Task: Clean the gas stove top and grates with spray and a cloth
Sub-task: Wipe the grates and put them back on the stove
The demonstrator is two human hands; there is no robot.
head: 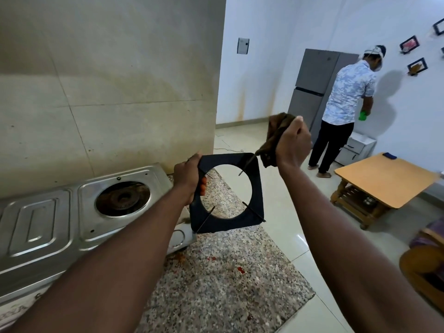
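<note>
A square black grate (pixel 258 193) with a round opening hangs in the air above the counter's right end. My left hand (pixel 189 181) grips its left edge. My right hand (pixel 292 145) holds a bunched brown cloth (pixel 276 133) at the grate's upper right corner, touching one of its prongs. The steel gas stove top (pixel 60 224) lies at the left against the wall, its right burner (pixel 122 198) bare without a grate.
The speckled granite counter (pixel 228 272) shows red stains near its middle. Beyond it are a tiled floor, a wooden table (pixel 386 179), a grey fridge (pixel 314 92) and a person (pixel 346 99) standing at the far wall. No spray bottle is in view.
</note>
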